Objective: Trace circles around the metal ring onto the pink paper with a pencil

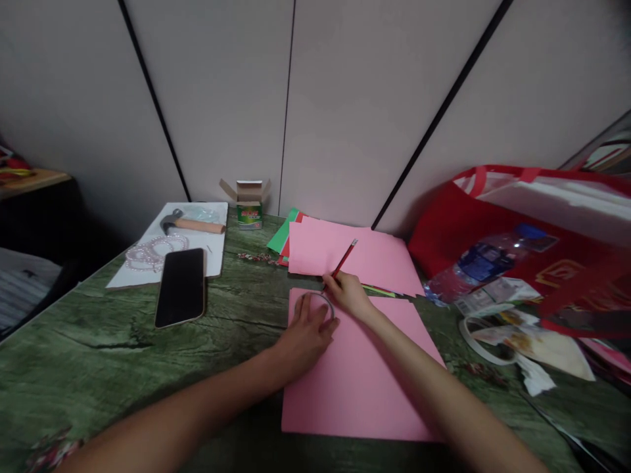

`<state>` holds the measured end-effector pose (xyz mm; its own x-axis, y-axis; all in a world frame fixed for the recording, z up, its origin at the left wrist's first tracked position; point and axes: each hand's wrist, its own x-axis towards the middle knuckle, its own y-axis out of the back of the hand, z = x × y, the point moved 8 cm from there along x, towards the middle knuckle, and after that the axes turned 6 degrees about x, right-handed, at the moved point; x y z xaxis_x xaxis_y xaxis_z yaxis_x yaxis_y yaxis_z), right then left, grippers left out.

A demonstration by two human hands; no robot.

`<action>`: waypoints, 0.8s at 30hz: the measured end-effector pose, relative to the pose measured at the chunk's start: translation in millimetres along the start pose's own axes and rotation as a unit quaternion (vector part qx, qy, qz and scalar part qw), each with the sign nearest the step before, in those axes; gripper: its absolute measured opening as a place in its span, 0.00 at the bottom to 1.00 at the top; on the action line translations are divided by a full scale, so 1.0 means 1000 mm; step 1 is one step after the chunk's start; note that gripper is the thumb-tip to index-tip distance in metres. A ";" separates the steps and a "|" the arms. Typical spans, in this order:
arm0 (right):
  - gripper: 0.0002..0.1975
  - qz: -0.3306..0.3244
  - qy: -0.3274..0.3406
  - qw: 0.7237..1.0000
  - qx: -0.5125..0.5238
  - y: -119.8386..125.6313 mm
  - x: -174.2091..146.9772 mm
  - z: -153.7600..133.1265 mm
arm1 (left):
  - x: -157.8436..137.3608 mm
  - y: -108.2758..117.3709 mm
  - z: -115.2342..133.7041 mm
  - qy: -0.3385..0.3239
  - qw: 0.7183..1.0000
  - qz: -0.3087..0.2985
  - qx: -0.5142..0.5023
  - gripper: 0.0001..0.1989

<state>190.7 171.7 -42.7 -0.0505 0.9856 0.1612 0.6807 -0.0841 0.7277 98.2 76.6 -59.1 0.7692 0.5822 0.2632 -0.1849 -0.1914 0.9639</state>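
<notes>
A sheet of pink paper point(365, 394) lies on the table in front of me. My left hand point(306, 338) rests on its upper left corner, fingers spread over a thin grey-rimmed round object point(329, 301) and pressing it down. Most of that round piece is hidden under the fingers. In my right hand point(351, 295) is a red and black pencil point(344, 259), tilted, its eraser end up. The pencil's point is down by the ring's upper right edge, and I cannot tell whether it touches the paper.
Behind is a stack of pink sheets point(355, 253) with green paper point(284, 233). Left are a phone point(181, 289), a hammer point(197, 225), bead strings point(148, 253) and an open small box point(250, 213). Right are a plastic bottle point(486, 259), a red bag point(444, 210) and a tape roll point(476, 341).
</notes>
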 end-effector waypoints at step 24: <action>0.28 0.055 -0.095 0.892 0.438 0.002 -0.052 0.043 | 0.029 0.032 -0.026 -0.075 0.975 -0.209 -0.020 0.25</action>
<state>226.5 126.6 -78.6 0.1200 0.9925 0.0223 0.9881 -0.1172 -0.0997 98.6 107.4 -19.5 0.8631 0.4796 -0.1584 0.1422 0.0703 0.9873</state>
